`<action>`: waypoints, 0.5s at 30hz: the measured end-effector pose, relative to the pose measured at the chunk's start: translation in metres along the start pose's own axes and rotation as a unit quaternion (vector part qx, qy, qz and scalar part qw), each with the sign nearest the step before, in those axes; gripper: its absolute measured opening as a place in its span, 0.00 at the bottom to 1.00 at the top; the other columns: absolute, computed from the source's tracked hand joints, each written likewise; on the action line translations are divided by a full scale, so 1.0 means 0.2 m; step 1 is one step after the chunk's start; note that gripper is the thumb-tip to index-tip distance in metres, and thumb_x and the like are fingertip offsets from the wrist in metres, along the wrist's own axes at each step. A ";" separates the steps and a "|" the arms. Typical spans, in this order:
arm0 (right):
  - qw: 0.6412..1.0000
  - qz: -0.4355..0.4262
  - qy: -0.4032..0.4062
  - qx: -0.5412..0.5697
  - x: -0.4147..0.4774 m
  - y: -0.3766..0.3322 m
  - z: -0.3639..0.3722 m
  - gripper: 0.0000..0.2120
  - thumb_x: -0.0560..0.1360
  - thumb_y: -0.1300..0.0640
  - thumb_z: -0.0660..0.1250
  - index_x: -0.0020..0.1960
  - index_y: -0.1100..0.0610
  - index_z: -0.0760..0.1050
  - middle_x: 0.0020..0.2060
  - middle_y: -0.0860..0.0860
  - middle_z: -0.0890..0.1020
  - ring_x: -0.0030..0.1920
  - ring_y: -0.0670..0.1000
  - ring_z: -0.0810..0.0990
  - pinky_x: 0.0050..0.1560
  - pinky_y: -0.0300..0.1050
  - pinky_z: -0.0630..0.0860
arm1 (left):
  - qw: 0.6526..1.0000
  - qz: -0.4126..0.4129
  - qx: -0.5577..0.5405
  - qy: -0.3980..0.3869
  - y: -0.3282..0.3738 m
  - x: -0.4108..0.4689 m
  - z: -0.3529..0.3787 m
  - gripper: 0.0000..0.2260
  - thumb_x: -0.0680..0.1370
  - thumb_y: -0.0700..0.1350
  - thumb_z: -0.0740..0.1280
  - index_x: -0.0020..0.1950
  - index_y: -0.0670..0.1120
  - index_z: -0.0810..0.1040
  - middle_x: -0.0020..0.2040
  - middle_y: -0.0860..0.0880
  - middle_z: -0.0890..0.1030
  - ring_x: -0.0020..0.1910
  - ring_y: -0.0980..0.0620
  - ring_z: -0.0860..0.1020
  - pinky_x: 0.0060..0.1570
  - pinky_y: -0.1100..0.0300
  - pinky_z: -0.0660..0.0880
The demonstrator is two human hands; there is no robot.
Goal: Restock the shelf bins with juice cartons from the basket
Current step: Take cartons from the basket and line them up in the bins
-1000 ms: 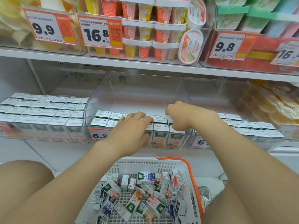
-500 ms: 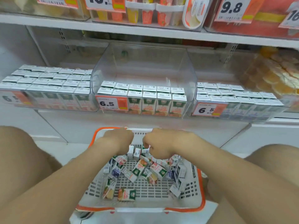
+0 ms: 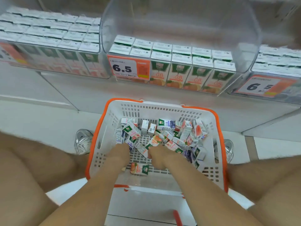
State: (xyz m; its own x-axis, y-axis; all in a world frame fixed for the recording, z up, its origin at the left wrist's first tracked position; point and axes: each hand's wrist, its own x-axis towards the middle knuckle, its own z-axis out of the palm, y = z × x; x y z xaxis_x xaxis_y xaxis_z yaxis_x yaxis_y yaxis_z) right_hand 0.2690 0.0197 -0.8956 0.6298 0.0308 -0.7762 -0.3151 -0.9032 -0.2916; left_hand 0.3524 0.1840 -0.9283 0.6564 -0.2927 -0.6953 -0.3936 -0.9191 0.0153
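Both hands dig into the jumbled cartons point(image 3: 164, 136) in the basket point(image 3: 104, 144) — left hand point(image 3: 119, 154) and right hand point(image 3: 158, 158) curled, grasp hidden, cannot tell — so a blind grab beneath the fingers risks the wrong flavour

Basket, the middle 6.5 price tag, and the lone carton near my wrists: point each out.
Basket point(image 3: 217, 121), head view: orange rim, right side.
Middle 6.5 price tag point(image 3: 123, 68), head view: printed digits.
Lone carton point(image 3: 139, 168), head view: its upturned face.

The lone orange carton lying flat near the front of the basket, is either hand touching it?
Apart. The head view shows bare basket floor between the orange carton and both the left hand and right hand.
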 end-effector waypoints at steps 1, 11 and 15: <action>1.000 0.007 -0.011 0.002 0.04 0.00 0.06 0.07 0.78 0.71 0.61 0.49 0.62 0.75 0.42 0.56 0.75 0.35 0.55 0.73 0.36 0.48 0.71 | 1.000 -0.006 -0.007 -0.006 0.00 0.02 0.03 0.15 0.82 0.35 0.62 0.69 0.42 0.73 0.65 0.42 0.78 0.61 0.43 0.80 0.54 0.55 0.78; 0.998 0.008 -0.039 0.057 0.31 -0.01 0.40 0.28 0.79 0.64 0.65 0.78 0.62 0.64 0.73 0.59 0.66 0.67 0.62 0.74 0.69 0.58 0.74 | 0.996 -0.063 -0.026 -0.050 -0.01 0.15 0.24 0.11 0.82 0.37 0.63 0.64 0.40 0.76 0.60 0.44 0.81 0.54 0.48 0.81 0.45 0.61 0.76; 0.998 0.015 -0.008 0.057 0.34 -0.01 0.44 0.22 0.81 0.60 0.67 0.73 0.61 0.67 0.70 0.59 0.63 0.63 0.62 0.74 0.65 0.56 0.74 | 0.996 -0.079 -0.046 -0.009 0.02 0.19 0.27 0.14 0.84 0.43 0.63 0.68 0.39 0.74 0.64 0.43 0.79 0.61 0.48 0.80 0.50 0.61 0.75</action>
State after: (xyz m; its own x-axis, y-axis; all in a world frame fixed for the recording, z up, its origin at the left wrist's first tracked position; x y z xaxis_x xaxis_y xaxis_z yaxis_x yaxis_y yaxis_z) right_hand 0.2491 0.0622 -0.9969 0.6082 0.0127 -0.7937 -0.4128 -0.8490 -0.3299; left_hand 0.3402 0.1847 -0.9935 0.6936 -0.1384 -0.7069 -0.2246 -0.9740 -0.0298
